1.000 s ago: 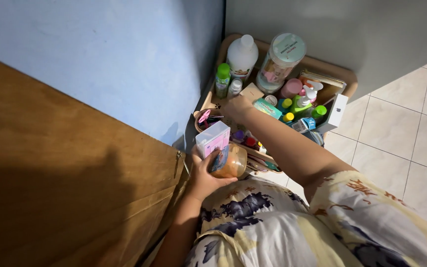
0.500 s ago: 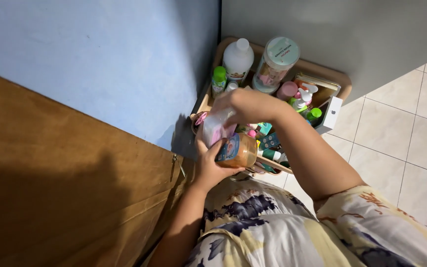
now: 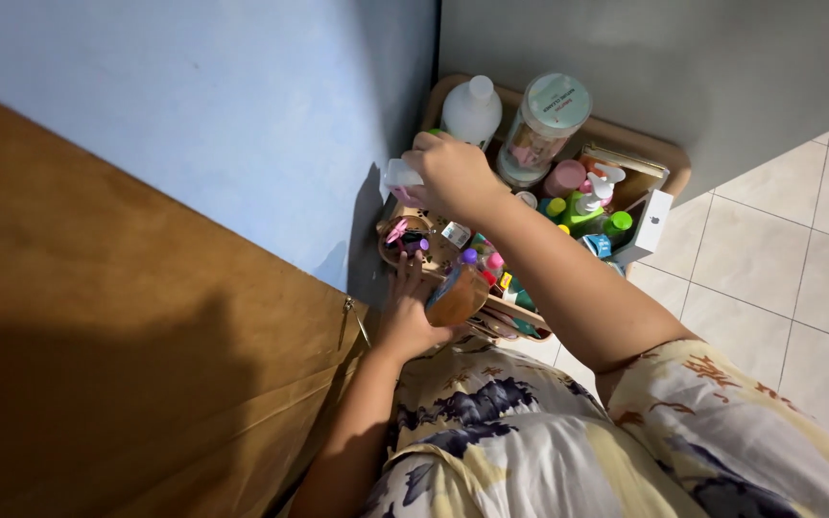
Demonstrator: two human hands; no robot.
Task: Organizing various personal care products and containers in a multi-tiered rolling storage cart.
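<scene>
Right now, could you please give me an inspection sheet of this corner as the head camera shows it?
Surface: wooden tray on the tiled floor, packed with toiletries.
Things in hand: white and pink box, held over the tray's left edge; amber jar, tilted at the near rim.
Clutter: white bottle, clear lidded jar, green-capped bottles, small white box, cup of small items.
Hands: right hand grips the box; left hand holds the amber jar.
Cables: nothing seen.
Surroundings: blue wall, grey wall, brown wooden panel.
</scene>
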